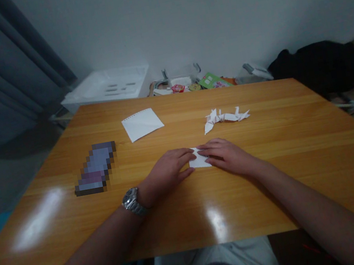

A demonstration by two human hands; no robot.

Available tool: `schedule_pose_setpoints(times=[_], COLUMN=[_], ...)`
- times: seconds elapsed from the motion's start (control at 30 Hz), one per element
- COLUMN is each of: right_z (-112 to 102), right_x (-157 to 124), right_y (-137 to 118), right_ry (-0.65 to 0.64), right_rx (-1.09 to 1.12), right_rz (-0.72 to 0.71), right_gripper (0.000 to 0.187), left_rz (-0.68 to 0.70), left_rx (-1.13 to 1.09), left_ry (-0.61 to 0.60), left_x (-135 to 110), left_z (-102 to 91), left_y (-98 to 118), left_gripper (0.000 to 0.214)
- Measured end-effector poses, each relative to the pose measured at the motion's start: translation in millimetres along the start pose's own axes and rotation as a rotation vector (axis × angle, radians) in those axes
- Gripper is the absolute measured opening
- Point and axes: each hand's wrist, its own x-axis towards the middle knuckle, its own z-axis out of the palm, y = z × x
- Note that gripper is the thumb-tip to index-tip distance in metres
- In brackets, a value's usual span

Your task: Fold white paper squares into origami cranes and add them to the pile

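A small white piece of paper (199, 161) lies on the wooden table in front of me, between my two hands. My left hand (174, 166), with a metal watch (133, 200) on its wrist, rests its fingertips on the paper's left side, thumb apart near the lower edge. From the right, my right hand (227, 155) lays its stretched, slightly spread fingers over the paper's right side. The fingers cover parts of both sides, so folds there are hidden. Beyond my right hand sits a folded white paper figure (227, 117) with pointed ends.
A white sheet with a torn perforated edge (143, 124) lies farther back on the wooden table (179, 223). At the left is a pixelated phone-like device (97, 167). Behind the table's far edge stand a white plastic tray (106, 83), a green booklet (214, 80) and a dark heap (319, 64).
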Motion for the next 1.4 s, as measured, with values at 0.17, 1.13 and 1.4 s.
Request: schedule_pose_setpoints(times=[0.17, 1.13, 1.4], right_z=[-0.8, -3.9, 0.7], right_x=[0.3, 1.4, 1.7], right_y=[-1.0, -10.0, -10.9], right_ry=[-0.012, -0.051, -0.028], right_rx=[0.004, 0.047, 0.012], right_rz=[0.009, -0.004, 0.007], right_gripper=[0.036, 0.04, 0.041], left_rz=[-0.002, 0.024, 0.01], left_rx=[0.002, -0.012, 0.006], left_ry=[-0.013, -0.042, -0.001], left_x=[0.5, 3.4, 7.4], left_z=[0.0, -4.8, -2.3], left_y=[-1.4, -1.5, 1.5], left_gripper=[0.026, 0.023, 0.029])
